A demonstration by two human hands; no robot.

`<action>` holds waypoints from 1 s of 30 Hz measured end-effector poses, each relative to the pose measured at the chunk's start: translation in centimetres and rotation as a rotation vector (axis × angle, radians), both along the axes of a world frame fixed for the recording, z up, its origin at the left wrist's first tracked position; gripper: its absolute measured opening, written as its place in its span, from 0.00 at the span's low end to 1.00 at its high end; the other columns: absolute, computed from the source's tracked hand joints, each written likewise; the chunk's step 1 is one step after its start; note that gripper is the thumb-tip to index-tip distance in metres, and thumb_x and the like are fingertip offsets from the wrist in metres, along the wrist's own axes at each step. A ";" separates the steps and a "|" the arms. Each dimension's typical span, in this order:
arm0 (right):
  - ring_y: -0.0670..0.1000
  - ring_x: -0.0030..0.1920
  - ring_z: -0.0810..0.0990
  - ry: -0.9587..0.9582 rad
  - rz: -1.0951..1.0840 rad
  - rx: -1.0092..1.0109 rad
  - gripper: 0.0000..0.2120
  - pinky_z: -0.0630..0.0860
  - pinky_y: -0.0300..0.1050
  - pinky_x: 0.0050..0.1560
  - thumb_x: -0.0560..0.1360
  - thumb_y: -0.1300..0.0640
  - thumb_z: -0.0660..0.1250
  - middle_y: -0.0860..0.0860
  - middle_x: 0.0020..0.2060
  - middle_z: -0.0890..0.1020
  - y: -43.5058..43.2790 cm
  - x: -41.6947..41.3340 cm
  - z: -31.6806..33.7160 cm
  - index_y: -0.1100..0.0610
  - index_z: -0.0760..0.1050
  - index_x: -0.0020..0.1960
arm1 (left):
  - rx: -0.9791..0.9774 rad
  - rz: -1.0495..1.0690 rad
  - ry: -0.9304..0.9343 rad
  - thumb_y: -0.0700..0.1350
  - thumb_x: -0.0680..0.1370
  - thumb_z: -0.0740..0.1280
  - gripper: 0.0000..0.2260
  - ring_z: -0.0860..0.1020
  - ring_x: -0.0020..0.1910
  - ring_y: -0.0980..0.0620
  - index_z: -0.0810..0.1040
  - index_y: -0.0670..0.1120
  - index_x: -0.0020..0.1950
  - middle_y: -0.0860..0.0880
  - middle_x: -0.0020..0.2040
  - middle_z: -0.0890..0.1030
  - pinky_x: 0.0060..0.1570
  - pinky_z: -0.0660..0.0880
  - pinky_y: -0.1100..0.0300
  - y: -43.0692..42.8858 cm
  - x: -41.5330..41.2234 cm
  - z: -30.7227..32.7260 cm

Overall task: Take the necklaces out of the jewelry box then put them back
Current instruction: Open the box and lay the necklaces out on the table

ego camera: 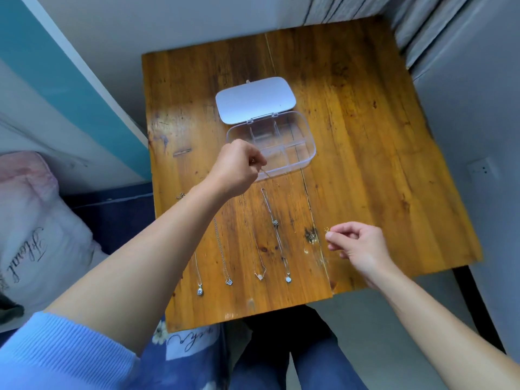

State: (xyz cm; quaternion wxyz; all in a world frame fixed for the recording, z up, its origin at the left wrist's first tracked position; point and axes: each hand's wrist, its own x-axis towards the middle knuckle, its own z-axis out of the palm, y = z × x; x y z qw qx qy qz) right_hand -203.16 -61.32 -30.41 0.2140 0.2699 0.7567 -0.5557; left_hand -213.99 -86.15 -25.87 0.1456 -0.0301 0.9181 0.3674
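Note:
The clear plastic jewelry box (305, 142) stands open in the middle of the wooden table (365, 136), its white lid (256, 98) folded back. Its compartments look empty. My left hand (239, 167) hovers over the box's front left corner and pinches a thin chain (265, 172) that hangs from the fingers. At the right, my right hand (356, 243) pinches a fine gold bit (327, 229) just above the table; whether it belongs to the same chain is too faint to tell. Several necklaces lie in a row in front of the box, pendants (260, 275) toward me.
The table's near edge (253, 313) is just above my knees. A bed with a pink pillow (33, 220) lies to the left. A wall and grey curtain (422, 29) close in the back and right.

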 end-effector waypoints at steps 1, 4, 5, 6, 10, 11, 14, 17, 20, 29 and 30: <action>0.46 0.30 0.83 -0.014 0.026 0.011 0.03 0.74 0.35 0.27 0.71 0.65 0.74 0.50 0.28 0.84 0.0 0.9 -0.5 0.61 0.81 0.43 | -0.052 -0.035 0.040 0.33 0.77 0.64 0.10 0.80 0.43 0.50 0.84 0.41 0.51 0.46 0.45 0.83 0.45 0.77 0.60 0.6 0.1 -0.4; 0.52 0.34 0.83 -0.023 0.132 0.083 0.02 0.74 0.42 0.33 0.71 0.62 0.73 0.52 0.29 0.84 -0.3 3.3 -1.9 0.57 0.82 0.40 | -0.153 -0.141 0.123 0.32 0.75 0.65 0.10 0.82 0.48 0.45 0.84 0.40 0.52 0.42 0.47 0.85 0.51 0.79 0.52 2.4 0.4 -1.8; 0.53 0.35 0.83 -0.013 0.177 0.131 0.04 0.75 0.44 0.35 0.71 0.60 0.74 0.51 0.29 0.84 -0.4 4.1 -2.4 0.54 0.82 0.39 | -0.180 -0.169 0.135 0.33 0.76 0.65 0.10 0.82 0.49 0.43 0.84 0.40 0.53 0.41 0.48 0.85 0.51 0.79 0.51 3.0 0.5 -2.4; 0.51 0.36 0.82 -0.003 0.228 0.192 0.05 0.76 0.45 0.37 0.71 0.58 0.74 0.49 0.30 0.84 -0.5 4.7 -2.8 0.52 0.81 0.37 | -0.207 -0.199 0.138 0.34 0.76 0.65 0.10 0.81 0.50 0.42 0.83 0.40 0.54 0.41 0.49 0.85 0.51 0.78 0.50 3.6 0.5 -3.0; 0.46 0.36 0.78 0.013 0.364 0.347 0.06 0.78 0.45 0.39 0.71 0.52 0.73 0.43 0.32 0.82 -1.3 6.1 -3.6 0.48 0.79 0.36 | -0.283 -0.298 0.138 0.32 0.75 0.64 0.11 0.80 0.52 0.41 0.82 0.40 0.54 0.41 0.51 0.84 0.51 0.77 0.49 5.3 0.8 -5.6; 0.46 0.36 0.78 0.016 0.378 0.361 0.05 0.78 0.45 0.39 0.71 0.51 0.73 0.43 0.32 0.81 -1.5 6.2 -3.8 0.48 0.80 0.37 | -0.294 -0.300 0.137 0.31 0.75 0.64 0.12 0.80 0.52 0.41 0.82 0.40 0.54 0.41 0.52 0.84 0.51 0.77 0.50 5.6 0.8 -6.2; 0.46 0.37 0.79 0.044 0.425 0.425 0.05 0.77 0.43 0.37 0.72 0.49 0.73 0.42 0.32 0.80 -1.9 6.2 -4.1 0.48 0.79 0.41 | -0.337 -0.325 0.146 0.30 0.73 0.63 0.13 0.79 0.51 0.39 0.82 0.40 0.53 0.41 0.52 0.82 0.48 0.75 0.51 6.1 0.5 -7.8; 0.47 0.37 0.79 0.076 0.484 0.511 0.06 0.73 0.42 0.36 0.73 0.46 0.71 0.42 0.33 0.81 -1.8 6.0 -4.3 0.48 0.78 0.43 | -0.418 -0.402 0.172 0.30 0.73 0.63 0.10 0.79 0.47 0.38 0.80 0.39 0.50 0.42 0.49 0.80 0.41 0.75 0.51 6.4 0.3 -8.8; 0.48 0.38 0.79 0.076 0.523 0.580 0.09 0.69 0.41 0.37 0.73 0.43 0.69 0.43 0.34 0.82 -1.5 5.8 -4.3 0.48 0.78 0.43 | -0.476 -0.420 0.191 0.33 0.75 0.62 0.07 0.78 0.45 0.38 0.79 0.40 0.49 0.43 0.48 0.78 0.36 0.71 0.51 6.8 0.3 -9.0; 0.46 0.38 0.78 0.134 0.536 0.532 0.07 0.71 0.42 0.36 0.73 0.44 0.70 0.38 0.31 0.78 -1.2 2.5 -3.2 0.47 0.79 0.46 | -0.309 -0.062 0.221 0.47 0.77 0.68 0.08 0.80 0.46 0.44 0.81 0.46 0.52 0.48 0.48 0.83 0.40 0.76 0.53 2.0 3.9 -5.6; 0.47 0.38 0.78 0.152 0.549 0.519 0.07 0.70 0.42 0.36 0.72 0.45 0.70 0.38 0.30 0.78 -1.9 2.0 -3.1 0.47 0.79 0.46 | -0.295 0.039 0.198 0.48 0.76 0.69 0.07 0.80 0.46 0.44 0.82 0.46 0.51 0.48 0.47 0.83 0.40 0.76 0.53 0.8 4.7 -5.3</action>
